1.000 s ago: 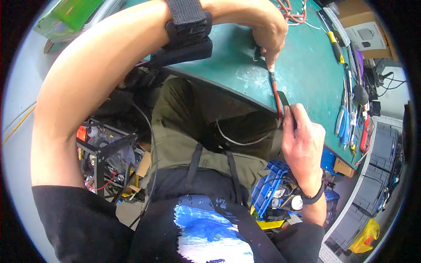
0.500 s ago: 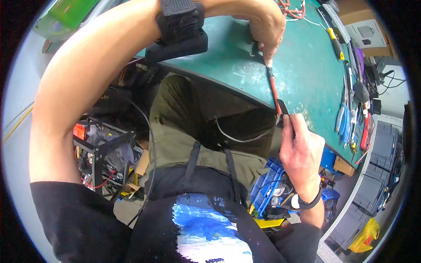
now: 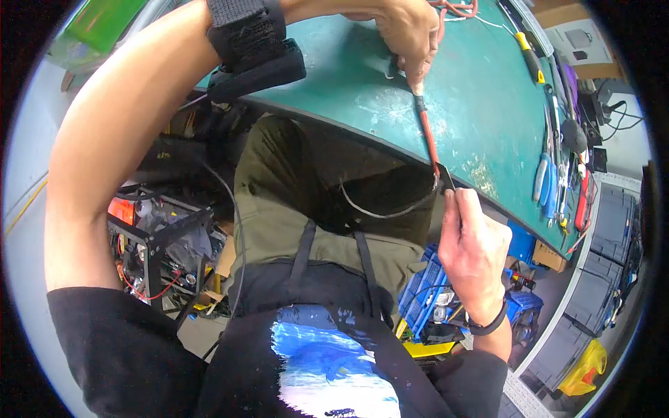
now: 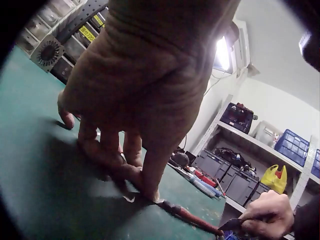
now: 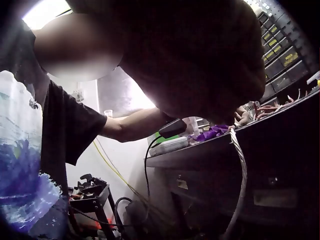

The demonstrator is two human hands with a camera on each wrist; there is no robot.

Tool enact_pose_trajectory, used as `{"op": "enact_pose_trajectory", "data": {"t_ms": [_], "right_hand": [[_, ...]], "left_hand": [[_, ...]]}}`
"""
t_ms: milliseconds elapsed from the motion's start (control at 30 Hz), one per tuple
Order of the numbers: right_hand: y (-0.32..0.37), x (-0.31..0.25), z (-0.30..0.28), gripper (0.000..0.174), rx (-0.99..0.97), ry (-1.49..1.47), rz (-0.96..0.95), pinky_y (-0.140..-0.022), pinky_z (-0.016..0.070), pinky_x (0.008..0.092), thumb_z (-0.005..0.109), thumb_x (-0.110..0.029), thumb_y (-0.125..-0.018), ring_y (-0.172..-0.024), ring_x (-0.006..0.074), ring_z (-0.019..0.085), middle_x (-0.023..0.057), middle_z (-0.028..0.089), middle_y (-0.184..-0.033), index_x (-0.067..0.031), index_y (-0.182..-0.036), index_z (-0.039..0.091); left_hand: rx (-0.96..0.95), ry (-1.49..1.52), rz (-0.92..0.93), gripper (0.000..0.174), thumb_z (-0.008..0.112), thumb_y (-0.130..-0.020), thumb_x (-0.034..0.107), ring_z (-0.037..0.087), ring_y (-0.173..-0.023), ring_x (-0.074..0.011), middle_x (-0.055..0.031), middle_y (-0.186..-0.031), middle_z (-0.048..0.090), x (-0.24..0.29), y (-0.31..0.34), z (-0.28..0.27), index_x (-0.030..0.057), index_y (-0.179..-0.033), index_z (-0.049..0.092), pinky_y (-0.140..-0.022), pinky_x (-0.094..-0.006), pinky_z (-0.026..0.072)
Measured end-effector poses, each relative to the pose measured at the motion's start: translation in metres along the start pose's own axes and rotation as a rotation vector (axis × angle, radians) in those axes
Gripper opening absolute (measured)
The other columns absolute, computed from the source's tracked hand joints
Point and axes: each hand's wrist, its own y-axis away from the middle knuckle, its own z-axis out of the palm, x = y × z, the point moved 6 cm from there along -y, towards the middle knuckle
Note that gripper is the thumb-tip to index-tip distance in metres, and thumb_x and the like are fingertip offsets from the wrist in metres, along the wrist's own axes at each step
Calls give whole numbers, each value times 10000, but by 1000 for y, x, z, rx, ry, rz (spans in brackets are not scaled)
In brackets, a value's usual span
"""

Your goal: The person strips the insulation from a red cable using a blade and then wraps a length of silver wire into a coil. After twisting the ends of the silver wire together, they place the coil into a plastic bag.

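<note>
A red-sheathed cable point(image 3: 427, 134) lies across the green tabletop point(image 3: 334, 76), its near end at the front edge. My left hand point(image 3: 411, 42) bears down on the cable's dark-wrapped part point(image 3: 419, 104), thumb and fingers pinching it against the surface. From the near end a bare braided wire point(image 3: 376, 214) droops below the edge; the right wrist view shows its silvery braid point(image 5: 242, 170) hanging down. My right hand point(image 3: 475, 247) pinches a dark flat blade point(image 3: 447, 180) just beside that near end. In the left wrist view the blade point(image 4: 232, 224) meets the end of the cable.
A yellow-black screwdriver point(image 3: 532, 59) and blue-handled pliers point(image 3: 545, 188) lie along the table's right side. Pinkish-red cable point(image 3: 456, 8) is coiled at the back. Below the right hand stands a blue basket point(image 3: 421, 296) of parts. Grey bins point(image 3: 589, 299) fill a shelf at right.
The right hand has drawn the blade along the red cable toward the body, from on the table to its front edge. The left hand keeps its hold, shifting slightly left in view.
</note>
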Motion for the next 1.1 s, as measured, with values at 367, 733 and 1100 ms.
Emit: {"op": "enact_pose_trajectory", "data": {"t_ms": [367,733,1100], "right_hand": [[7,2,3,186,28,32,-31,-469,454,405,712,-38,-927,-505,295,595,108,551,-591,-60,-853,543],[15,24,-11,38,108,-6,7,-519,494,410,669,-57,-961,-558,307,646,147,627,-681,-42,-938,642],[-85,126,-18,149,175,313,-39,-710,529,436,662,-149,-970,-808,370,653,161,635,-916,-37,-1068,666]], "left_hand": [[-78,-9,17,364,777,-883,365,628,-815,-224,-86,-882,717,-3,-6,4,42,-1047,740,-723,-361,501],[17,11,-79,308,880,-790,343,697,-872,-187,-50,-921,762,-17,-26,17,102,-966,804,-773,-358,529],[50,163,-50,219,866,-810,253,677,-809,-159,-49,-877,761,-13,-10,19,84,-921,781,-736,-336,509]]}}
